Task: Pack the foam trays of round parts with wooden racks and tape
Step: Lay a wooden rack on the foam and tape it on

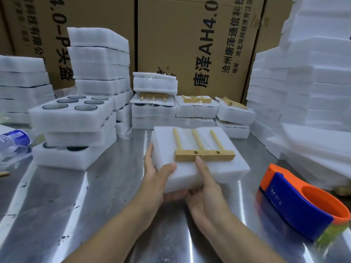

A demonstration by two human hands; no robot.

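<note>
Both my hands hold a foam tray [224, 168] topped with a wooden rack [214, 155], near centre.
My left hand [157, 173] grips its near-left corner. My right hand [207, 192] curls under the near edge, thumb on the rack's crossbar, which runs left to right, pegs pointing far. The tape dispenser [300, 204] lies near right, closest to my right hand.

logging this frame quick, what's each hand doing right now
Left hand: grips the foam pack at its near-left corner.
Right hand: grips its near edge, thumb tip at the wooden rack.
</note>
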